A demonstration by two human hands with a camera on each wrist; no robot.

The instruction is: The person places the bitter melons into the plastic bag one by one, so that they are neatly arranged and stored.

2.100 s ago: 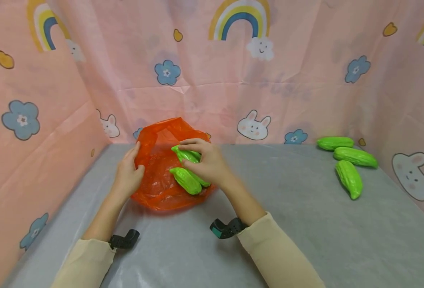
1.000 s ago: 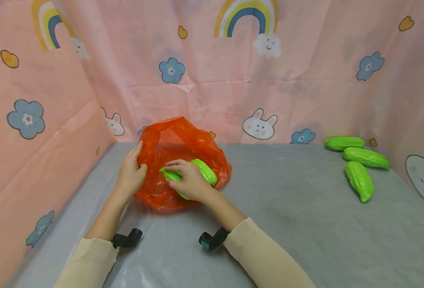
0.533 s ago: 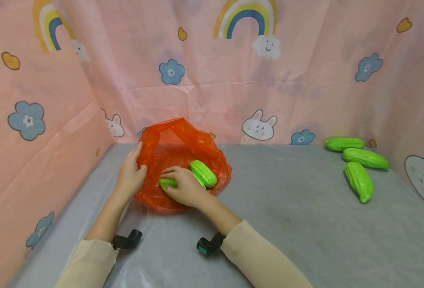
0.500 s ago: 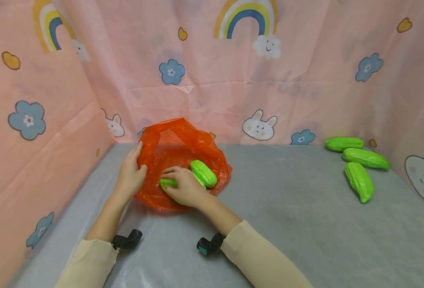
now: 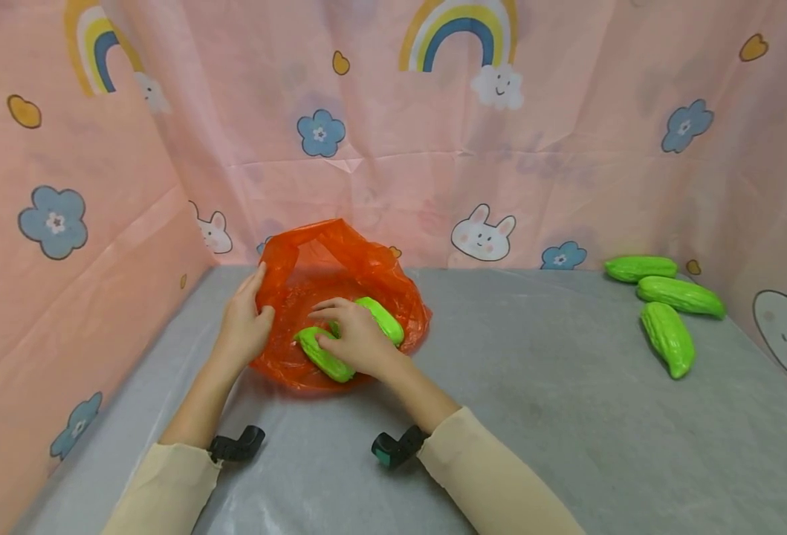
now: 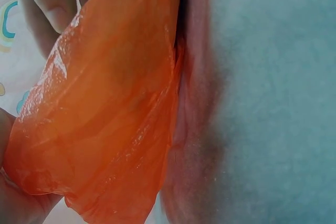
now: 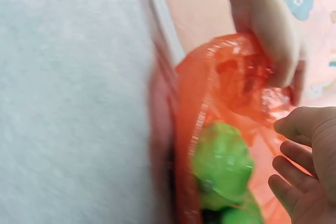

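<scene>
Head view: the left hand (image 5: 241,327) pinches the orange bag (image 5: 393,282) toward the back left corner of the tabletop (image 5: 533,416); the right hand (image 5: 360,338) is over the green gourds (image 5: 325,355) inside. Three loose gourds (image 5: 666,338) lie by the back right corner. Left wrist: plastic sits between thumb and fingers. Right wrist: the right fingers are relaxed, parted.
</scene>
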